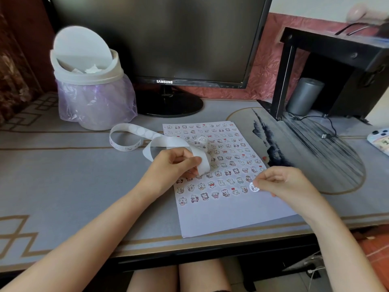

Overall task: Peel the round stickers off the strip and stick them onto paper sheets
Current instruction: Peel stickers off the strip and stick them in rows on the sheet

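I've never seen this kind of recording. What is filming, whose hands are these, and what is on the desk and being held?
There is no machine here: a person works with bare hands. The single picture comes from a camera worn on the head, looking forward and down, so the arms enter from the bottom. The left hand holds a long white sticker strip, which loops away across the desk. The right hand pinches one round sticker at the right side of a paper sheet already filled with rows of small cartoon stickers. Behind stand a lidded bin with a purple bag and a dark monitor.
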